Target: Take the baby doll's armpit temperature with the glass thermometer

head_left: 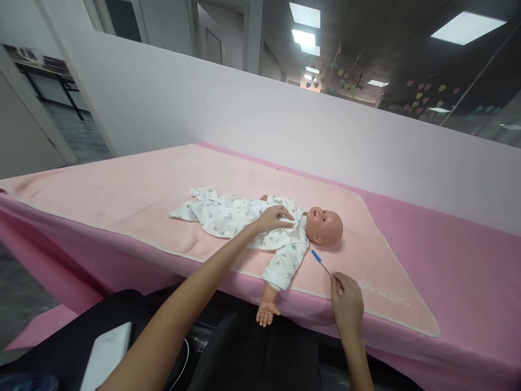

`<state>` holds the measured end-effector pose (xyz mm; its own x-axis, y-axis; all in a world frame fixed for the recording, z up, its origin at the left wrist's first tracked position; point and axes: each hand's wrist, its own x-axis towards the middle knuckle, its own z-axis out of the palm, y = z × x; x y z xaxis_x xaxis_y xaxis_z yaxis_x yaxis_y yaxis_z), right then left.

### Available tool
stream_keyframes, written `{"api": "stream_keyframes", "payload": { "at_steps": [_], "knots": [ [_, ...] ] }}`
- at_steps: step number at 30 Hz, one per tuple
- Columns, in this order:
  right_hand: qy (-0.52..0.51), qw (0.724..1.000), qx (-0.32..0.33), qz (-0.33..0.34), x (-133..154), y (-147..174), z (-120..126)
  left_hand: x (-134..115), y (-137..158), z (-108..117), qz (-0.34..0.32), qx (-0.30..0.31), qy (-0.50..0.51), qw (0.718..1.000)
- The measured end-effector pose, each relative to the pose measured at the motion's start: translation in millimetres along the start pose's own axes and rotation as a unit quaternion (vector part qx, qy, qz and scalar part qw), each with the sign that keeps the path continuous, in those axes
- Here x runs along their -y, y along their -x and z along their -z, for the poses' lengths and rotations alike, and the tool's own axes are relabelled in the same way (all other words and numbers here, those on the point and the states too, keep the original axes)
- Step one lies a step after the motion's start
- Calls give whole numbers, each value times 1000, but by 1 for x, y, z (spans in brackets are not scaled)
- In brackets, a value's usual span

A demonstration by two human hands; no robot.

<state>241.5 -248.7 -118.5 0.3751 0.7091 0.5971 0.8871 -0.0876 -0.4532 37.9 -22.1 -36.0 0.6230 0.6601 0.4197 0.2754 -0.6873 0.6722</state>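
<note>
A baby doll (324, 227) lies on its back, its head to the right, dressed in a white printed sleepsuit (230, 214). My left hand (273, 218) pinches the front of the sleepsuit near the neck, lifting a bit of the cloth. Between the fingertips of my right hand (347, 301) is a slim white stick with a blue end (316, 256), shaped like a thermometer. It points up and left toward the doll's shoulder, apart from the doll. One doll arm (267, 307) hangs over the near edge.
A pale pink blanket (122, 190) lies over a darker pink cloth (459, 260) on the table. Behind rises a white partition (244, 119). A flat white device (106, 353) with a cable rests at the lower left, beside my lap.
</note>
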Motion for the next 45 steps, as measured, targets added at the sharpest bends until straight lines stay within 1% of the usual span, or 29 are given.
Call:
{"api": "stream_keyframes", "payload": {
  "at_steps": [2,4,6,8,9,11,13,14,15,16,17,18,19,21,22,23,24,26,29,32,34,37,39,42,44,45],
  "knots": [
    [-9,999,12,-30,2,1,2,-1,-3,3,9,21,-5,1000],
    [-21,997,29,-69,3,-1,6,-2,-9,8,39,51,-6,998],
    [-36,993,37,-109,9,-5,12,-2,-16,15,93,68,-31,993],
    [-58,990,19,-124,19,-14,20,-1,-24,23,154,52,-87,983],
    [-72,991,3,-114,27,-20,23,-1,-29,27,178,34,-117,976],
    [-95,993,-31,-63,45,-39,27,-3,-37,34,206,-2,-166,964],
    [-90,995,-44,4,63,-62,26,-6,-46,38,207,-27,-200,957],
    [-69,996,-41,32,71,-76,24,-9,-49,39,204,-38,-214,954],
    [-40,998,-29,49,78,-89,19,-13,-53,40,193,-43,-232,952],
    [-7,998,-18,59,84,-102,14,-17,-57,41,167,-39,-261,950],
    [22,998,-8,66,90,-114,7,-22,-60,41,127,-26,-304,944],
    [44,996,2,73,95,-125,1,-26,-64,42,75,-10,-357,931],
    [63,995,16,82,99,-134,-6,-30,-66,43,18,8,-416,909],
    [89,990,47,97,106,-148,-19,-35,-70,45,-83,31,-516,852],
    [96,988,61,100,110,-154,-24,-36,-71,46,-112,32,-543,832],
    [99,988,71,99,113,-158,-29,-36,-71,47,-132,30,-560,817],
    [98,988,78,93,116,-162,-34,-35,-71,48,-147,26,-570,808],
    [93,989,89,70,120,-169,-42,-32,-69,48,-168,14,-578,798],
    [80,991,106,21,127,-179,-56,-28,-65,47,-189,-4,-583,790],
    [56,987,147,-7,135,-189,-72,-27,-63,46,-208,-1,-581,787],
    [45,984,172,-3,139,-194,-82,-28,-60,45,-217,13,-574,789],
    [37,983,176,20,143,-198,-91,-29,-54,45,-203,46,-566,798],
    [37,984,171,39,141,-198,-90,-28,-48,47,-190,65,-558,805],
    [46,984,159,71,133,-197,-77,-23,-34,54,-189,92,-532,820],
    [68,979,153,114,125,-193,-64,-20,-22,63,-171,98,-510,837],
    [80,975,151,144,120,-190,-58,-19,-15,68,-149,90,-500,848]
  ]
}}
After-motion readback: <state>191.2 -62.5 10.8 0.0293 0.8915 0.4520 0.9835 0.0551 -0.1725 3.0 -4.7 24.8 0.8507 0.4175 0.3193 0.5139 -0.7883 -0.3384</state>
